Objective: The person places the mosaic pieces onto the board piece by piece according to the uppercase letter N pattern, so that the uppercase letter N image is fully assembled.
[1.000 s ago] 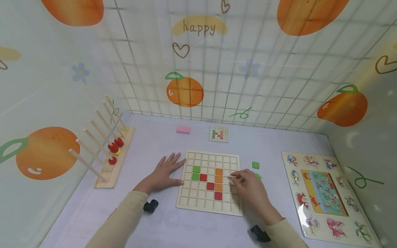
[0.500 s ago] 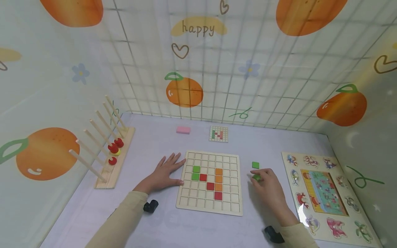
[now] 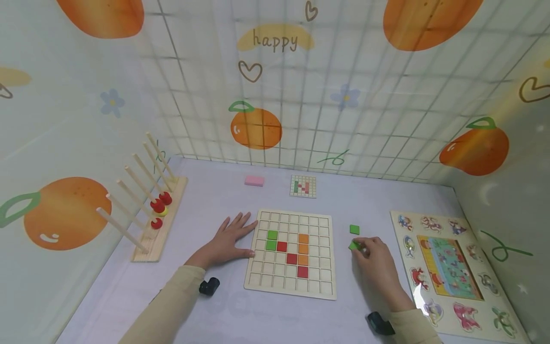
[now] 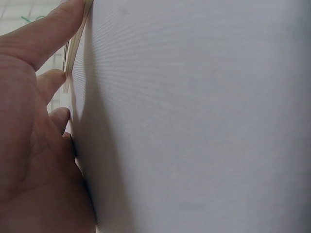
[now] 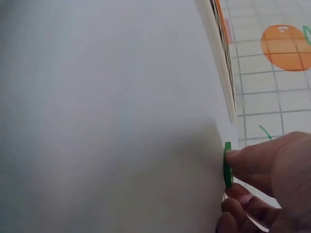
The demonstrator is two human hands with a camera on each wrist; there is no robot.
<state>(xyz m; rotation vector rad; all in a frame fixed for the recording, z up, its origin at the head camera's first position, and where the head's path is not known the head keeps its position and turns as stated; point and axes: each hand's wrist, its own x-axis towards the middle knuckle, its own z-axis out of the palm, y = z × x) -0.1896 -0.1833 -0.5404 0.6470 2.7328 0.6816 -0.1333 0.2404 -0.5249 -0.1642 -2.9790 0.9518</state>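
Observation:
My left hand (image 3: 225,241) lies spread on the table, its thumb and a fingertip touching the left edge of the wooden grid board (image 3: 268,278). Set in the board are two green tiles (image 3: 272,235), three red tiles (image 3: 291,258) and three orange tiles (image 3: 303,249). To the right of the board, my right hand (image 3: 378,260) pinches a green square tile (image 3: 353,245) between thumb and fingers, low over the table. The right wrist view shows this green tile (image 5: 228,165) edge-on at the fingertips. A second loose green tile (image 3: 354,229) lies just beyond it.
Behind the board are a small pattern card (image 3: 302,186) and a pink block (image 3: 254,181). A peg stand (image 3: 159,229) with red rings stands at left. At right lies a sea-animal puzzle board (image 3: 451,267). A patterned cloth wall (image 3: 206,119) closes off the back.
My right hand has moved right, from the board's right edge to the loose green tiles, and now pinches the nearer one. My left hand has stayed in place.

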